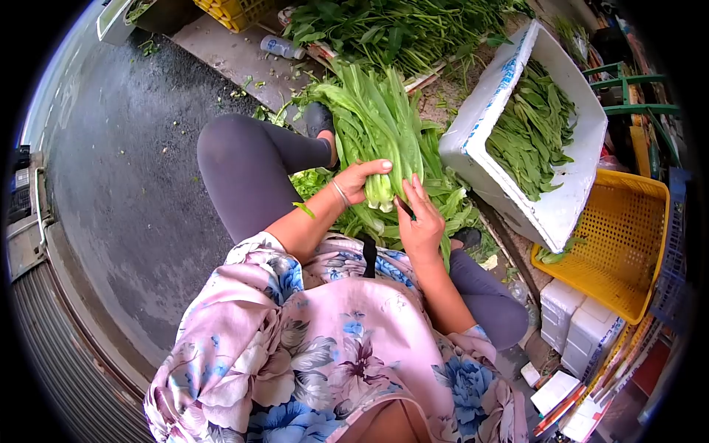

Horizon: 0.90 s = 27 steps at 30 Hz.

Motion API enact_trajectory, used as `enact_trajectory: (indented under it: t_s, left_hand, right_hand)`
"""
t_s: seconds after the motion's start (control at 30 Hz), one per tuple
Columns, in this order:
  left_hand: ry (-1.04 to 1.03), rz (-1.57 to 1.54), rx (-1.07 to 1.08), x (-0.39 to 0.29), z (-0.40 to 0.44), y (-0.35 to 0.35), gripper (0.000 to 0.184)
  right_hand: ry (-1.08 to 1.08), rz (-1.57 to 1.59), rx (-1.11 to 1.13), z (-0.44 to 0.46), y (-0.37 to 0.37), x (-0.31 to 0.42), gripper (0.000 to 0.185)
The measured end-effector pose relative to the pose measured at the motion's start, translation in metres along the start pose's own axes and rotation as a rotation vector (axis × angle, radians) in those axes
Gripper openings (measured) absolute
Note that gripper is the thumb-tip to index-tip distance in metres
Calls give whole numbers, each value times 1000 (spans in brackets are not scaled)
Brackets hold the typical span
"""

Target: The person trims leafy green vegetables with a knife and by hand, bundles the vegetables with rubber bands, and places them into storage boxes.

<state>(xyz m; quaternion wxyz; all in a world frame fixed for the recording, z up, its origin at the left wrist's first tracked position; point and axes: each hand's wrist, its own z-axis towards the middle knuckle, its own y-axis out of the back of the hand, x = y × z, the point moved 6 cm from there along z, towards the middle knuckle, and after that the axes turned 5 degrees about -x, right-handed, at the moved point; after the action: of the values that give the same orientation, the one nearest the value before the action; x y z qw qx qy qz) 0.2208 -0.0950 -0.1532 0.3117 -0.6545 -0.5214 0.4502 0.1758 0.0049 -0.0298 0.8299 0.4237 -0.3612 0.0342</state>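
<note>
My left hand (361,181) is closed round the base of a bunch of long-leaf lettuce (378,133), whose pale cut stems point toward me. Close by on the right, my right hand (421,220) has its fingertips against the bunch's edge. A small dark object (405,209) shows between its thumb and fingers; its kind is unclear. More loose lettuce leaves (447,203) lie beneath both hands, between my knees. A bit of green leaf clings to my left forearm.
A white foam box (473,140) of picked leaves (533,133) stands tilted at the right, beside a yellow plastic basket (598,251). Behind the lettuce lies a heap of leafy stalks (406,29). A plastic bottle (282,47) lies near the kerb. Wet pavement (125,148) stretches left.
</note>
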Motion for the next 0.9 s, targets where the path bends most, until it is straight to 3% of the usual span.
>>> enact_trajectory:
  t_s: [0.13,0.27,0.33,0.4,0.47,0.6,0.7,0.9]
  left_hand:
    - [0,-90,64,-4,-2,-9,39]
    - [-8,-172,133,-9,-4,-20,46]
    - [-25,-181,144,-11,-4,-22,48]
    - [-35,-173,137,-12,-4,-21,48]
    - [-53,-153,92,-12,-1,-15,52]
    - [-57,-154,73,-12,0,-10,52]
    - [-91,-181,47,-11,4,-5,52]
    - [-131,-231,68,-12,5,-6,53]
  right_hand:
    - [2,13,56,11,12,13,33]
    - [-80,238,-100,20,30,12,32]
    - [-516,449,-243,17,36,-6,26]
    - [-544,400,-215,11,32,-19,24]
    - [-705,450,-17,5,18,-28,26]
    - [-896,547,-4,2,11,-34,21]
    - [-750,643,-126,0,1,-41,16]
    - [-714,604,-243,-1,-7,-31,12]
